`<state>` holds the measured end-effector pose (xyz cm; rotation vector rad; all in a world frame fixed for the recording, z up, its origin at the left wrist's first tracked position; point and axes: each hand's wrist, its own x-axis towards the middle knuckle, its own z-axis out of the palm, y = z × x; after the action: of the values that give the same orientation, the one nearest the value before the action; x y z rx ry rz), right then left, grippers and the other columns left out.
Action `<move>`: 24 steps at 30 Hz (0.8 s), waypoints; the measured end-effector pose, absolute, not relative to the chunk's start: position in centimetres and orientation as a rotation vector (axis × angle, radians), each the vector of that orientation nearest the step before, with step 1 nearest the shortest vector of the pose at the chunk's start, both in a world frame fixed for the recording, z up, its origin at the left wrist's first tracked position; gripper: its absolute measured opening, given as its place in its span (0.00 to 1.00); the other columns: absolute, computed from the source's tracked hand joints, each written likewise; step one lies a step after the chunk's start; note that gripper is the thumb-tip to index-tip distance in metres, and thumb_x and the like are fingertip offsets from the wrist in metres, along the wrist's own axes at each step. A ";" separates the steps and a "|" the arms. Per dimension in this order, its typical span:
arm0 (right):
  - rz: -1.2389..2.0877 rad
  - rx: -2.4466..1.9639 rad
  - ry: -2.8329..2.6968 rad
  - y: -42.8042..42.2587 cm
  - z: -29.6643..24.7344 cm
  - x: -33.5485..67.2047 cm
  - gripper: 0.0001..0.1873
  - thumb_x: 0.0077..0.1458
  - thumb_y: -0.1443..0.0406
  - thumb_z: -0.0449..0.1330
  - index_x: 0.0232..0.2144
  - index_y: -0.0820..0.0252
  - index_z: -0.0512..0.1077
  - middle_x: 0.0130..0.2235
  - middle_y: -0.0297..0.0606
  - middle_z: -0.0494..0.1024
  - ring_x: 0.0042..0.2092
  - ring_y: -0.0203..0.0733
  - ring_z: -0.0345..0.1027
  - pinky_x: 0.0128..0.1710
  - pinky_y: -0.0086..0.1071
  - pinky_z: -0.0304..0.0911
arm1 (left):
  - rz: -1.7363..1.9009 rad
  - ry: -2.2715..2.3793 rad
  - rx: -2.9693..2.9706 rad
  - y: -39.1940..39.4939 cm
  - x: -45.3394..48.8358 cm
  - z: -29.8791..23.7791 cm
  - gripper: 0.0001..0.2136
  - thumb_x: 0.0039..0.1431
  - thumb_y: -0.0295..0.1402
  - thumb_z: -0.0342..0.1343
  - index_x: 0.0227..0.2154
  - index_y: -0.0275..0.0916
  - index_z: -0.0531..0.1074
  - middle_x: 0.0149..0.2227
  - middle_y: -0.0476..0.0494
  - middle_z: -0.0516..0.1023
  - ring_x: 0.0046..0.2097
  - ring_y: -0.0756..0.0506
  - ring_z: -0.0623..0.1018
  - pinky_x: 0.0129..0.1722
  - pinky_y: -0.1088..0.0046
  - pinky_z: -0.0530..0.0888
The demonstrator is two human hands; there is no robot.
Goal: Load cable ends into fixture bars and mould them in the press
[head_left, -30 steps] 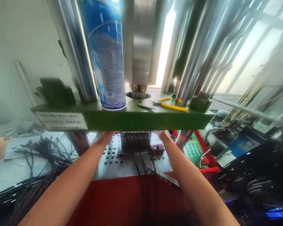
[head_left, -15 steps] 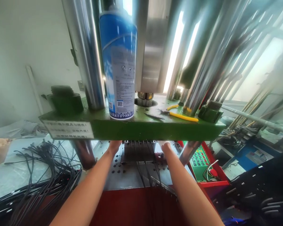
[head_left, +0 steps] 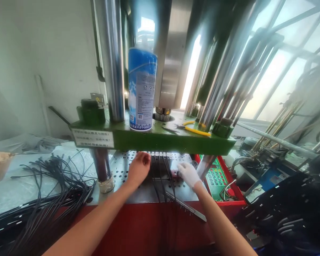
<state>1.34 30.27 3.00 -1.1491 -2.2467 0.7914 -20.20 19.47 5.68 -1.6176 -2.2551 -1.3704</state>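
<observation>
Under the press, both hands (head_left: 140, 167) flank black cables (head_left: 160, 170).

I'm in a factory workshop: a green press (head_left: 154, 140) on steel columns (head_left: 114, 60), a keypad control panel (head_left: 216, 176), heaps of black cables (head_left: 50, 188).

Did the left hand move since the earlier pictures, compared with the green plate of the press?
Yes. The left hand has drawn back toward the person: earlier its fingers were hidden under the green plate, and now the whole hand shows beside the black cables.
</observation>
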 end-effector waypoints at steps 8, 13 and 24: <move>0.600 -1.228 -2.401 23.2 -1.1 4.5 0.13 0.53 0.59 0.58 0.40 0.58 0.75 0.41 0.42 0.75 0.44 0.47 0.69 0.44 0.34 0.60 | -0.897 -2.171 -1.999 23.5 -11.7 5.5 0.10 0.61 0.33 0.48 0.42 0.39 0.70 0.42 0.40 0.75 0.37 0.43 0.78 0.37 0.69 0.71; 0.358 -1.118 -2.544 22.7 -1.2 4.3 0.14 0.53 0.57 0.59 0.38 0.58 0.76 0.38 0.43 0.74 0.43 0.49 0.67 0.44 0.34 0.60 | -0.660 -2.264 -1.849 24.7 -11.7 4.1 0.16 0.61 0.29 0.46 0.51 0.30 0.63 0.46 0.28 0.72 0.37 0.39 0.79 0.34 0.65 0.73; 0.436 -1.076 -2.550 23.6 -1.4 4.9 0.15 0.53 0.55 0.57 0.35 0.57 0.76 0.37 0.42 0.74 0.41 0.47 0.67 0.41 0.34 0.59 | -0.336 -2.341 -1.710 25.4 -11.5 3.1 0.14 0.64 0.31 0.50 0.50 0.32 0.65 0.38 0.42 0.75 0.34 0.48 0.77 0.34 0.68 0.75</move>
<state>4.89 23.62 -1.40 -1.0761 -2.5502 0.4364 -11.48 25.45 3.14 -1.7096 -2.3406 -0.3358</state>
